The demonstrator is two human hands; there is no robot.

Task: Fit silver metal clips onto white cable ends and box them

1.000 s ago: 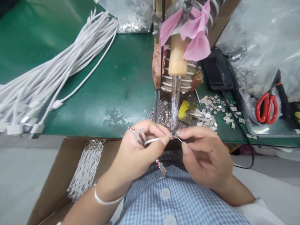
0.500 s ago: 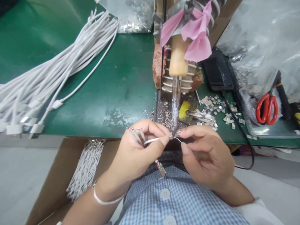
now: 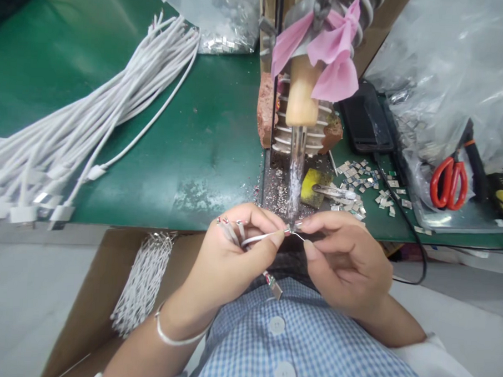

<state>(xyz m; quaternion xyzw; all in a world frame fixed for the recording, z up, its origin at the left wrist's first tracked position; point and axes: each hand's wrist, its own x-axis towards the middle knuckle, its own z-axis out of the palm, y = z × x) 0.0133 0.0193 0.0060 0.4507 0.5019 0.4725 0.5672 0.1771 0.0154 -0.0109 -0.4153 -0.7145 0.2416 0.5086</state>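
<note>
A white cable (image 3: 260,237) lies at the centre of the frame, just below the table edge, its long axis close to level and its working end pointing right and slightly up. The left hand (image 3: 231,262) is closed, pinching that cable near its end between thumb and forefinger; other cable ends (image 3: 229,232) with bits of red show above its knuckles, and a metal plug (image 3: 276,289) sticks out below, slanting down and right. The right hand (image 3: 348,262) has its thumb and fingertips drawn nearly together, holding a thin wire (image 3: 298,236) that runs up and left from the thumb, while the forefinger touches a small metal connector (image 3: 297,226). The cable end meets the connector under the tip of a soldering iron (image 3: 302,110), which points straight down from the upper middle; whether the tip touches the metal is too small to tell. Right of the iron lie a yellow sponge (image 3: 310,185) and scattered metal pieces (image 3: 362,176); a bundle of white cables (image 3: 114,88) slants across the upper left.
</note>
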